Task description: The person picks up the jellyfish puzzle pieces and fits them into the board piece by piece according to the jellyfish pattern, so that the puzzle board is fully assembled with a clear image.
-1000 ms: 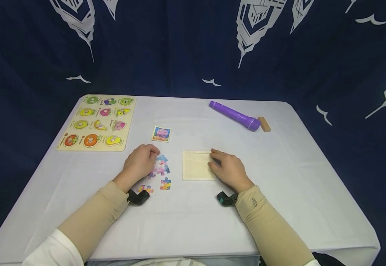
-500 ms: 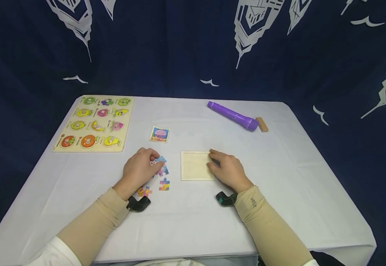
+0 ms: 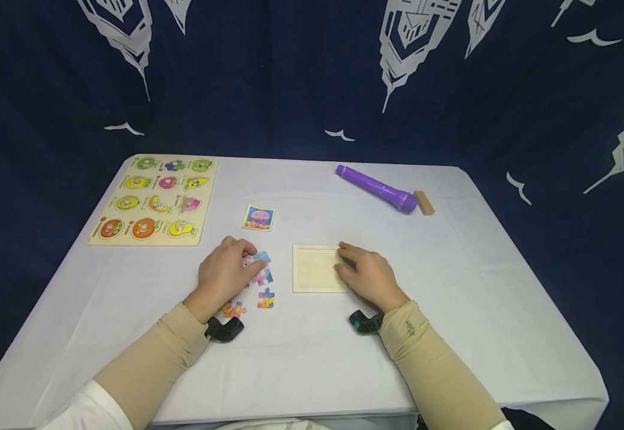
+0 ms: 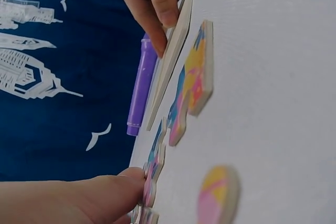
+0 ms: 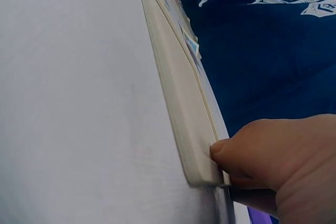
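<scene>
My left hand (image 3: 224, 276) bends over a cluster of jigsaw puzzle pieces (image 3: 265, 276) in pink and blue. Its thumb and a finger pinch a piece there, partly hidden by the hand. Closer to me lie a yellow and blue jigsaw piece (image 3: 266, 299) and a pink and yellow one (image 3: 232, 309). A flat, pale wooden puzzle tray (image 3: 316, 270) with a low rim lies to the right of the pieces. At its right end, my right hand (image 3: 369, 276) grips the edge, with the thumb (image 5: 224, 150) on the rim in the right wrist view.
A small square picture card (image 3: 258, 218) lies beyond the pieces. The fruit puzzle board (image 3: 150, 203) is at the back left. A purple cylinder (image 3: 376, 187) and a small brown wooden block (image 3: 424, 203) lie at the back right on the white-covered table (image 3: 301, 358).
The left hand's thumb has come out over the cluster of jigsaw pieces, covering part of it. The right hand stays at the tray's edge.
</scene>
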A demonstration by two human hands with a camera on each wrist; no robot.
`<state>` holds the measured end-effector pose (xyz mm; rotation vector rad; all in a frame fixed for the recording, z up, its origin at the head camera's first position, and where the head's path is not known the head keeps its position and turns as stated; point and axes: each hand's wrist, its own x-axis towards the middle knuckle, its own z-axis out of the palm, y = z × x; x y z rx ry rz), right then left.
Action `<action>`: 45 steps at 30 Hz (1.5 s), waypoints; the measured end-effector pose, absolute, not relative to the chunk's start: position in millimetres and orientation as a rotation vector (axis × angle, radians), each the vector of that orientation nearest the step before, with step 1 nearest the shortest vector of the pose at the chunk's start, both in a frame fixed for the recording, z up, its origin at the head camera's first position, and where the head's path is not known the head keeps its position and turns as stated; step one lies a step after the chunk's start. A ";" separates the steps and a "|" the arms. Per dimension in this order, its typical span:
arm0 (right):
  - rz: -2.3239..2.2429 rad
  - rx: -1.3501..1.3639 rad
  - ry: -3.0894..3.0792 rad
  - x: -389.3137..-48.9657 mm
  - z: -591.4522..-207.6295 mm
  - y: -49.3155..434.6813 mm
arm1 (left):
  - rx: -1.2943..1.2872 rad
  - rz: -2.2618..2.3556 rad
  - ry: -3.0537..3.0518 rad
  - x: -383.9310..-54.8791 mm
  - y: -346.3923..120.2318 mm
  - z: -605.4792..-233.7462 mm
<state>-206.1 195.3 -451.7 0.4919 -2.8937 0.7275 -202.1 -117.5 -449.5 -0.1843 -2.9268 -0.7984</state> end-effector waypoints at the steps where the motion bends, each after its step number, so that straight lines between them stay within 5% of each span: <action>1: 0.727 0.495 -2.895 -205.9 -451.5 195.4 | -0.187 -0.783 -2.923 -202.2 -117.6 -449.9; 36: 0.921 0.529 -2.920 -206.9 -448.4 207.9 | -0.322 -0.958 -2.731 -204.7 -109.6 -452.0; 45: 0.922 0.540 -2.931 -208.2 -447.2 208.3 | -0.251 -1.335 -2.574 -206.1 -103.7 -447.3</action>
